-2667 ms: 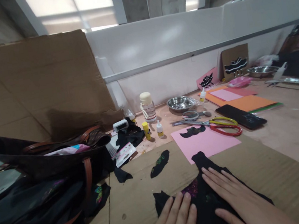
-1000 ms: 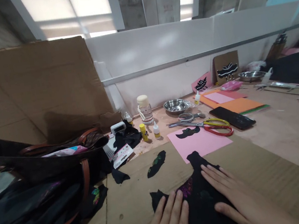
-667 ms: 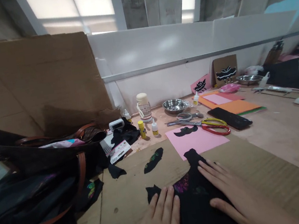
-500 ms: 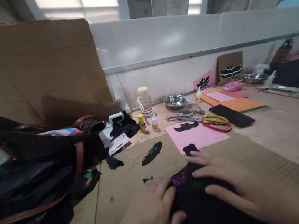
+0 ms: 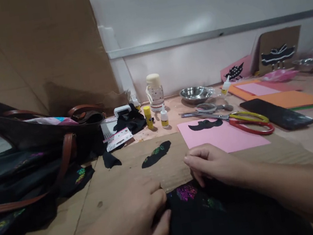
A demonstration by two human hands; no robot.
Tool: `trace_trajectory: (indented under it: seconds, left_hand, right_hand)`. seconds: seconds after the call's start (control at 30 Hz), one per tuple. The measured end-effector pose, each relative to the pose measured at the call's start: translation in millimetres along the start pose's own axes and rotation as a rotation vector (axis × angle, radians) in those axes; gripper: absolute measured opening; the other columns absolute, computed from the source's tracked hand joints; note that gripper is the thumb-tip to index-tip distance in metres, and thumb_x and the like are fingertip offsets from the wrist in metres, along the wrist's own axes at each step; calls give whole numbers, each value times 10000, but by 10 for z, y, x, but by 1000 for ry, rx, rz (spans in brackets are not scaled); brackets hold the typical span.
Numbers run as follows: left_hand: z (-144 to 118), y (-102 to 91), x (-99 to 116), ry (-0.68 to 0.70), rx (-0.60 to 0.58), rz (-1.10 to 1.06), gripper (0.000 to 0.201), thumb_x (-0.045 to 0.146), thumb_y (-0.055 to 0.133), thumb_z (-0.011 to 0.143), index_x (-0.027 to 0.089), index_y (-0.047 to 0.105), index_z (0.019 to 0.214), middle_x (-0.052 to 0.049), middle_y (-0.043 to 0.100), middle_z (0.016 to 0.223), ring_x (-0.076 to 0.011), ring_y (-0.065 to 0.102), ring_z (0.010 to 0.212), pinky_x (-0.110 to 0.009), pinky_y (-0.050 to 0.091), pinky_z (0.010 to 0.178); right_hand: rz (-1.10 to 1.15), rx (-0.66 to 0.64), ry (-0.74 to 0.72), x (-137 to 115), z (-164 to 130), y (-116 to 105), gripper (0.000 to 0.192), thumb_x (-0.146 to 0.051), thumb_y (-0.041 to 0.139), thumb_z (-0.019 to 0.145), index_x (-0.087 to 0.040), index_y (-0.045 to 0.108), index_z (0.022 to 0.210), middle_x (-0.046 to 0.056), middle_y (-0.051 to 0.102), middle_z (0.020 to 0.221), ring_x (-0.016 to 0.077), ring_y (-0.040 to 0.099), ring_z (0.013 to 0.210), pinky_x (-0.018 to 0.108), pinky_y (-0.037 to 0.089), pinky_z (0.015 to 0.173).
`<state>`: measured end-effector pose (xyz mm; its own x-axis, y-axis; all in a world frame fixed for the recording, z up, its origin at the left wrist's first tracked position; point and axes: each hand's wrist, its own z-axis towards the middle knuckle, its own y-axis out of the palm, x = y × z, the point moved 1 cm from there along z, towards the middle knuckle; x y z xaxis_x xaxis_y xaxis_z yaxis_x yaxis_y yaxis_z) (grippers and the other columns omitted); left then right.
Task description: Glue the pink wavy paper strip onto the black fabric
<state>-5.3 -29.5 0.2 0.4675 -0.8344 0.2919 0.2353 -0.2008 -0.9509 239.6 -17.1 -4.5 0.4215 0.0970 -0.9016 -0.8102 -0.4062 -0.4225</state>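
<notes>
A dark cloth with a purple glitter patch, black fabric [image 5: 202, 224], lies in front of me on a cardboard sheet [image 5: 96, 185]. At its left edge my left hand [image 5: 138, 214] is curled, with thumb and fingers against the cloth. My right hand [image 5: 207, 163] is closed in a pinch over the fabric's far edge; what its fingers hold is hidden. Beyond them a black cut-out with green glitter [image 5: 156, 154] rests on the cardboard. Another black cut-out [image 5: 205, 124] lies on pink paper [image 5: 221, 139], beside scissors [image 5: 241, 118] with yellow and red handles.
To the left sits a dark handbag [image 5: 44, 134] with brown straps. Along the back are a yellow glue stick [image 5: 148, 118], a small white glue bottle [image 5: 164, 118], a drinking bottle [image 5: 155, 94] and a metal bowl [image 5: 196, 94]. A black phone [image 5: 276, 113] lies near coloured sheets [image 5: 303, 97].
The view has tipped downward. My right hand has gone from spread fingers on the fabric to a closed pinch. My left hand has curled more, and the small black piece by my right fingertips is out of sight.
</notes>
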Motion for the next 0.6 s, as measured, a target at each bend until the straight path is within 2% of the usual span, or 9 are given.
trace_trajectory:
  seconds: [0.17, 0.23, 0.3, 0.37, 0.4, 0.47, 0.53, 0.6]
  left_hand:
    - [18, 12, -10, 95, 144, 85, 172, 132, 511, 882, 192, 525, 721, -9, 581, 736, -152, 512, 669, -287, 375, 611]
    - [8, 19, -2, 97, 211, 130, 232, 137, 482, 917, 193, 518, 695, -10, 563, 692, -153, 485, 633, -294, 355, 586]
    - [8, -11, 63, 83, 276, 172, 309, 153, 442, 976, 196, 526, 681, -18, 555, 669, -165, 482, 627, -305, 358, 583]
    - [33, -61, 199, 94, 280, 191, 336, 192, 431, 1026, 199, 573, 722, -26, 603, 717, -174, 536, 668, -301, 419, 617]
    - [56, -82, 283, 114, 250, 195, 312, 214, 438, 1043, 202, 618, 788, -31, 657, 792, -176, 592, 729, -290, 468, 665]
    - [110, -87, 437, 174, 114, 227, 248, 228, 438, 1074, 205, 684, 1104, -57, 743, 1135, -196, 681, 1026, -281, 532, 882]
    - [148, -38, 508, 223, 36, 313, 358, 230, 418, 1090, 176, 571, 1409, -106, 620, 1469, -236, 586, 1337, -316, 497, 1059]
    - [145, 57, 465, 253, 0, 383, 453, 212, 436, 1079, 118, 463, 1521, -142, 493, 1579, -260, 499, 1441, -347, 461, 1133]
  right_hand:
    - [19, 11, -9, -34, 19, 30, 490, -527, 482, 974, -236, 466, 581, -13, 526, 502, 142, 499, 524, 278, 400, 601]
    - [24, 12, -21, -33, 28, 41, 482, -502, 479, 984, -234, 462, 584, -19, 519, 504, 138, 497, 521, 275, 399, 597]
    - [32, 9, -26, -33, 31, 40, 474, -484, 477, 993, -231, 465, 592, -22, 524, 505, 133, 494, 514, 270, 395, 584]
    - [42, 6, -26, -38, 31, 29, 469, -470, 472, 999, -228, 470, 598, -24, 525, 503, 131, 490, 507, 264, 390, 566]
    - [46, 5, -27, -43, 30, 22, 464, -460, 472, 1001, -226, 474, 600, -25, 524, 506, 130, 491, 508, 261, 388, 558]
    - [55, 8, -30, -53, 29, 10, 446, -430, 481, 998, -221, 476, 604, -31, 516, 524, 125, 488, 519, 252, 385, 550]
    - [64, 13, -37, -58, 28, 2, 422, -405, 491, 992, -217, 475, 615, -35, 519, 558, 118, 491, 542, 241, 392, 555]
    - [73, 9, -36, -56, 25, 2, 405, -404, 490, 992, -215, 479, 634, -34, 532, 583, 116, 501, 555, 233, 404, 559]
